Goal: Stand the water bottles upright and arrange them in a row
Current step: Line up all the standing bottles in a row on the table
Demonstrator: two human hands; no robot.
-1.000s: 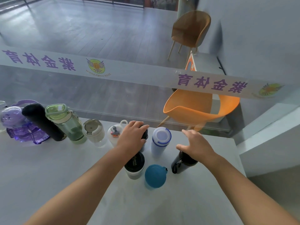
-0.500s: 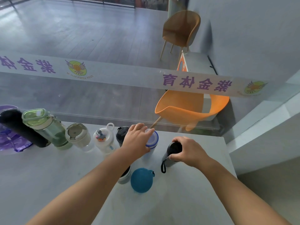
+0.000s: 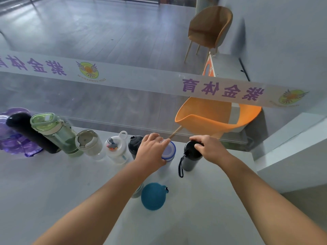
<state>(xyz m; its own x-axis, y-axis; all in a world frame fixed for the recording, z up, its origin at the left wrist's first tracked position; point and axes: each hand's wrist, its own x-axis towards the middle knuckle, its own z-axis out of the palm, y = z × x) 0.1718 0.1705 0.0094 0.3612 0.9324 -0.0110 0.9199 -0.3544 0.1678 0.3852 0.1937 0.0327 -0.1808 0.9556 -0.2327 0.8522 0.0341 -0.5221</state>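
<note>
The grey bottle (image 3: 190, 159) with the black cap has come up from lying near the front right of the cluster and now stands upright close to the far edge of the table (image 3: 53, 188), at the right end of the line. The right hand (image 3: 210, 149) is closed over its black cap from above, fingers curled around the top; the cord loop hangs free down the bottle's left side. The left hand (image 3: 152, 152) has shifted off the black-lidded bottle (image 3: 135, 145) onto the white bottle with the blue ring (image 3: 169, 152), and lies over its lid with fingers draped down the near side, gripping it; how tightly cannot be told.

Judging by this, the row along the far edge has grown by two: from the left, a purple bottle (image 3: 12, 135), a black flask (image 3: 30, 133), a green bottle (image 3: 56, 131), a clear cup (image 3: 88, 144), a small white bottle (image 3: 115, 147), the black-lidded one, then the two in hand. The black flask and the green bottle look tilted, though the wide lens may cause that.

Both gripped bottles sit directly beneath their hands. Nearer the front, a blue-capped bottle (image 3: 153, 196) and another one (image 3: 138, 191) mostly hidden by the left forearm stand apart from the line and seem to be what remains.
</note>
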